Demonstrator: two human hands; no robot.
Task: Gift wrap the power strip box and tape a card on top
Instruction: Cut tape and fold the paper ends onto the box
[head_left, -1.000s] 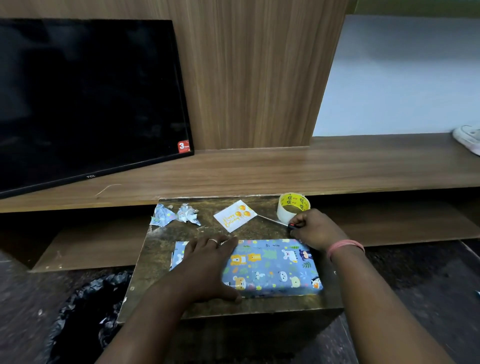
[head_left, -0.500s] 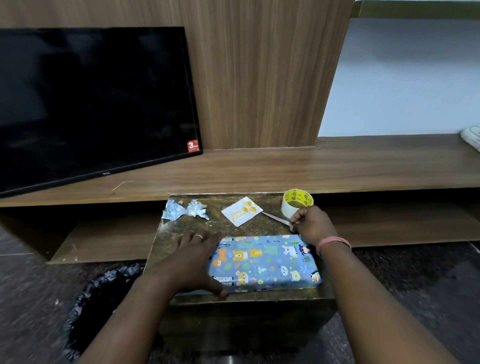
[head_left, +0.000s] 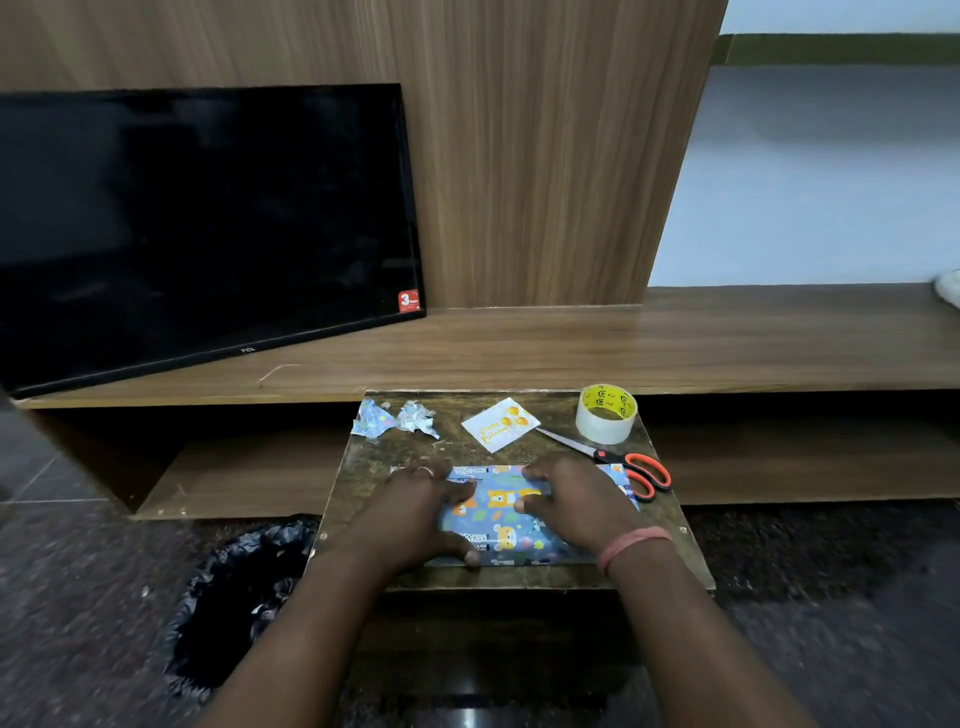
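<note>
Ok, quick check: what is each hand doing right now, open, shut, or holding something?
Left hand: open, resting on the wrapped box, thumb at its near edge.
Right hand: open, fingers spread on the wrapped box, holding nothing.

The counter's far edge is being crowded by paper scraps, a card, scissors and a tape roll. Bare strips are being left between the scraps and card, and along the counter's left margin.

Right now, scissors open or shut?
Shut. The scissors lie flat on the small table beside the tape roll, blades together in one thin point, no hand on them.
</note>
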